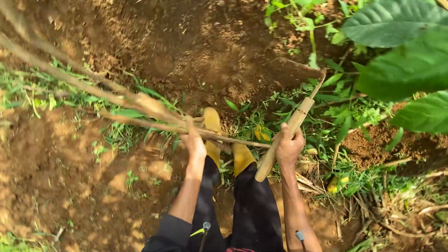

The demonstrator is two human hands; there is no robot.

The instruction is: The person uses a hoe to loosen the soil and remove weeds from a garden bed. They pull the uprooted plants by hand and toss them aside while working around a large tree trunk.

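wooden tool handle [284, 140] slants up toward the leafy plant [396, 51], with the right hand [288, 147] clamped around its middle. left hand [193, 142] is closed on a thin dry stick [154, 123] lying across bare soil [56, 177], just above yellow boots [242, 156].

left hand [194, 145] gripping a thin dry branch [140, 122], right hand [288, 145] wrapped round a wooden tool handle [285, 138], both just above the yellow boots [242, 157].

Broad green leaves [396, 21] (perhaps cocoa), grass [119, 135]
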